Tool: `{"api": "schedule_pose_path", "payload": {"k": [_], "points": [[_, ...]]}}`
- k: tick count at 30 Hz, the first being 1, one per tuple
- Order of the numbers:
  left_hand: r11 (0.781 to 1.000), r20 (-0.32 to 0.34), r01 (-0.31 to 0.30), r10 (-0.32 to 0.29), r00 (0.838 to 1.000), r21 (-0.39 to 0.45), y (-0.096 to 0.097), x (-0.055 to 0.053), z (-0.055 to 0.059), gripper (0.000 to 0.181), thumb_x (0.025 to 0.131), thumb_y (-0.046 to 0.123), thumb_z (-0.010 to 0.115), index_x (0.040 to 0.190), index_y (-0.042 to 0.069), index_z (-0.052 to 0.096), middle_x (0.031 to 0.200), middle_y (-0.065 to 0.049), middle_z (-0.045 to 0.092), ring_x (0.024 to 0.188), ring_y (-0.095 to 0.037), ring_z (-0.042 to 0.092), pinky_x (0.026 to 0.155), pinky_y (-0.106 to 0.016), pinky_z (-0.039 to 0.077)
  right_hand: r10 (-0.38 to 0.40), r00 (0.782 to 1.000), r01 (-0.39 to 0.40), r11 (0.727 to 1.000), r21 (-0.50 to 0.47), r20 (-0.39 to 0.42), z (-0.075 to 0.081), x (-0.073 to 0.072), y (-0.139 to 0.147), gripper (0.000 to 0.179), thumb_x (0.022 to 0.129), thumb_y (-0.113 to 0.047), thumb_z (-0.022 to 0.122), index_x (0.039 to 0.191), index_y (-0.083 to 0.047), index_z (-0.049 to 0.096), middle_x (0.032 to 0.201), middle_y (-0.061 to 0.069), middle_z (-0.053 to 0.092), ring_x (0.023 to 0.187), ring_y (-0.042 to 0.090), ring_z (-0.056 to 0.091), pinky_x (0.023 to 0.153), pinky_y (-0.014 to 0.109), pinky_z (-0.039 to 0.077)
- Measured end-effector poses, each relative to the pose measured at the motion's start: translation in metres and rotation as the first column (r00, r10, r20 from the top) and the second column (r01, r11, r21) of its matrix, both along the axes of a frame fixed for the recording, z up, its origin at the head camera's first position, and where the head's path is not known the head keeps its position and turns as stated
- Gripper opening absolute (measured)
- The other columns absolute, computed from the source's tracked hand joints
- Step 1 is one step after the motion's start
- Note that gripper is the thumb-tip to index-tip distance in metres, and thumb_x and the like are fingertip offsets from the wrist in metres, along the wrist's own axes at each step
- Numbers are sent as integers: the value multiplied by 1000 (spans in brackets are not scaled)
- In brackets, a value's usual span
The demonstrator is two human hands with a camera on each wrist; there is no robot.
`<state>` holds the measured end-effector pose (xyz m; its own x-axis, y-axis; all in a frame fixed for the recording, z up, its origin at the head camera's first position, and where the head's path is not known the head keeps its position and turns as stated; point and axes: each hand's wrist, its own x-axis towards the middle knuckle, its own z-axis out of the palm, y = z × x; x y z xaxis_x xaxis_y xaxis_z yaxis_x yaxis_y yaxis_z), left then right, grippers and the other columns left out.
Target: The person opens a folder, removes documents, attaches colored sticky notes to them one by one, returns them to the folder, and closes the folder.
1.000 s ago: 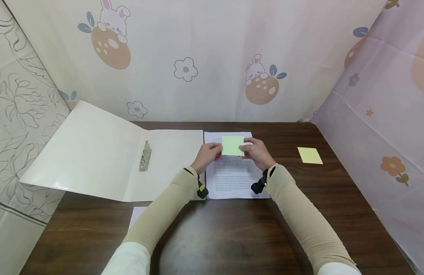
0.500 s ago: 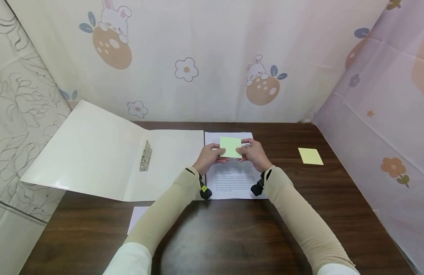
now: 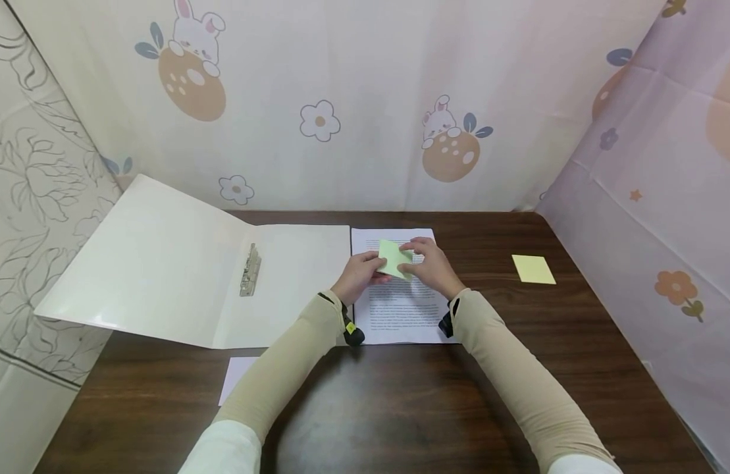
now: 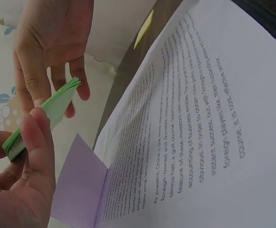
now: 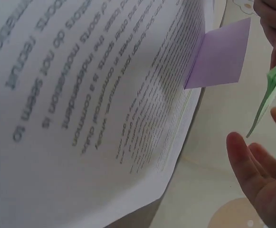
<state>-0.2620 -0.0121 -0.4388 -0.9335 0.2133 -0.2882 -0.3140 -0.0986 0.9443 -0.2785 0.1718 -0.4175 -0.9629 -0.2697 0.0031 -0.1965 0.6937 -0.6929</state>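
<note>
My left hand [image 3: 360, 273] pinches a light green sticky note pad [image 3: 393, 259] over a stack of printed paper [image 3: 400, 316]. In the left wrist view the pad [image 4: 57, 107] is seen edge-on, its sheets slightly fanned at the far end. My right hand [image 3: 431, 264] is at the pad's right edge, its fingers spread and relaxed. In the right wrist view a fingertip [image 5: 236, 142] is right by the pad's corner. A purple sticky note [image 5: 219, 56] stands up from the printed page in both wrist views; the hands and pad hide it in the head view.
A white folder [image 3: 145, 270] lies open to the left, with a metal clip [image 3: 250, 270] inside. A yellow sticky note pad [image 3: 533, 269] is on the wooden table [image 3: 519, 368] at right. A pale purple sheet [image 3: 235, 376] shows partly beneath my left forearm.
Both hands first gripped the green pad by its sides. The pad has come slightly lower and now tilts, while the right-hand fingers have loosened and spread at its edge.
</note>
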Motion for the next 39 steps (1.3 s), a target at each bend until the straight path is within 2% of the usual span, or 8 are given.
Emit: {"api": "schedule_pose_path", "payload": {"k": [3, 7, 11, 15, 22, 27, 32, 39], "points": [[1000, -7, 0, 0, 1000, -8, -1, 0, -2, 39, 99, 16, 53, 135, 0, 53, 109, -18, 69, 73, -10, 67, 71, -20, 57, 65, 997, -64, 997, 31, -30, -1, 0, -2, 48, 85, -23, 75, 127, -6, 62, 147, 17, 44, 136, 38, 42, 104, 54, 43], [1000, -13, -6, 5, 1000, -27, -1, 0, -2, 38, 99, 17, 54, 133, 0, 55, 106, -17, 69, 74, -11, 67, 74, -22, 57, 132, 990, -130, 991, 39, -51, -2, 0, -5, 54, 81, -26, 79, 127, -6, 60, 145, 16, 48, 136, 35, 42, 101, 53, 46], [997, -34, -7, 4, 999, -80, -1, 1, -1, 38, 98, 19, 54, 131, 0, 57, 113, -17, 68, 78, -11, 67, 79, -25, 58, 158, 986, -156, 987, 41, -49, -3, 0, -7, 60, 77, -27, 83, 128, -6, 59, 142, 16, 50, 135, 35, 43, 101, 53, 46], [995, -45, -9, 4, 999, -101, -1, 1, -2, 39, 98, 19, 54, 131, 0, 57, 118, -16, 66, 82, -12, 66, 81, -26, 57, 166, 985, -165, 986, 35, -44, -5, 1, -8, 60, 76, -25, 84, 127, -6, 59, 140, 16, 51, 133, 34, 44, 100, 53, 46], [996, -41, 14, -17, 999, -85, 0, 2, -2, 42, 99, 20, 52, 137, 2, 52, 122, -15, 64, 83, -13, 65, 80, -25, 57, 177, 984, -176, 983, 51, -18, -6, 3, -10, 61, 77, -26, 83, 129, -8, 57, 143, 14, 50, 138, 33, 40, 112, 52, 35], [997, -43, 17, -20, 999, -75, -1, 2, -2, 40, 99, 19, 51, 134, 0, 53, 122, -16, 63, 86, -14, 66, 85, -30, 57, 172, 985, -171, 985, 38, -8, -6, 4, -9, 58, 80, -27, 80, 130, -7, 57, 143, 15, 49, 136, 33, 42, 103, 53, 45], [998, -51, 25, -28, 998, -52, -1, 1, -4, 41, 101, 23, 50, 134, -1, 53, 121, -17, 63, 92, -16, 67, 91, -37, 56, 185, 982, -185, 983, 7, -33, -6, 5, -8, 46, 88, -21, 72, 128, -5, 58, 139, 17, 52, 128, 33, 48, 96, 51, 49], [999, -56, 41, -42, 998, -26, 0, 1, -5, 51, 103, 37, 46, 136, -1, 51, 121, -17, 64, 90, -14, 67, 87, -32, 57, 159, 985, -159, 987, 0, -63, -8, 6, -7, 34, 92, -10, 63, 126, -2, 59, 134, 19, 55, 124, 34, 52, 97, 51, 49]]}}
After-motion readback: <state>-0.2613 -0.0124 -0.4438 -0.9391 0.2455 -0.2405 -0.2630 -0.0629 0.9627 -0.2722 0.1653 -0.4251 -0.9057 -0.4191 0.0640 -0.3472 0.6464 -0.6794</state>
